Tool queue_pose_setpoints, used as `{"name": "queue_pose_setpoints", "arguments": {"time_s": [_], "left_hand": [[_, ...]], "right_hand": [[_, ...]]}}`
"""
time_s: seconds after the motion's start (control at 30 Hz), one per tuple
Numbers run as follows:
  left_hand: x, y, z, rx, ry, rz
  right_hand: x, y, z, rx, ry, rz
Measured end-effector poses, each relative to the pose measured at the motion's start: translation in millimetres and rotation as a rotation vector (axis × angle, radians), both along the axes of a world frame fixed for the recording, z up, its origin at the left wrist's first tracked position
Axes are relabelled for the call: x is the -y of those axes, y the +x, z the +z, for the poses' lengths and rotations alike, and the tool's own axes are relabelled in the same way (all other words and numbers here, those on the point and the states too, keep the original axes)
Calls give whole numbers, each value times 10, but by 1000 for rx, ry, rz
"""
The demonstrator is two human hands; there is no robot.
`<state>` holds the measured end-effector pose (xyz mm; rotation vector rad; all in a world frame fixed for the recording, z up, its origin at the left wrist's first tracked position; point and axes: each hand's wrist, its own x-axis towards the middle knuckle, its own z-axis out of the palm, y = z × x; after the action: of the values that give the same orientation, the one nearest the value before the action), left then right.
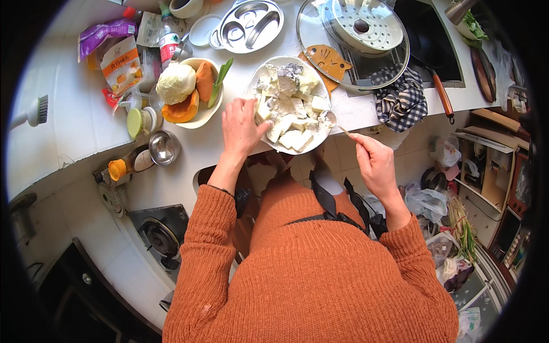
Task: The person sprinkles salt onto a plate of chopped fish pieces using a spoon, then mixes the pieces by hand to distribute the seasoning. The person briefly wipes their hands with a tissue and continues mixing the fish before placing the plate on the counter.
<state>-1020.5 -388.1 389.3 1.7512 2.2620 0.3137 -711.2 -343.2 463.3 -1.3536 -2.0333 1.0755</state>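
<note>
A white plate [315,143] at the counter's edge is heaped with pale, cut chunks of food [296,113] dusted in white powder. Some chunks have dark grey skin. My left hand [243,124] is over the plate's left rim, thumb inside, fingertips beside a chunk; its grip on the rim is partly hidden. Pinched in my right hand [375,160] is the thin handle of a metal spoon [329,118]. The spoon's bowl rests over the plate's right rim, against the food.
Left of the plate stands a bowl [193,124] with cabbage, pumpkin and scallion. Behind are a divided steel tray [248,26] and a glass lid [309,25] beside a steamer insert [369,28]. A checked cloth [401,100] and a pan handle [441,92] overhang the right edge.
</note>
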Motion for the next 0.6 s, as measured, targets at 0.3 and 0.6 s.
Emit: {"name": "queue_pose_setpoints", "arguments": {"time_s": [0.3, 0.6], "left_hand": [[-19, -218, 10, 221, 96, 77], [309, -106, -57, 454, -7, 204]], "right_hand": [[39, -223, 100, 371, 147, 157], [-76, -498, -172, 381, 86, 209]]}}
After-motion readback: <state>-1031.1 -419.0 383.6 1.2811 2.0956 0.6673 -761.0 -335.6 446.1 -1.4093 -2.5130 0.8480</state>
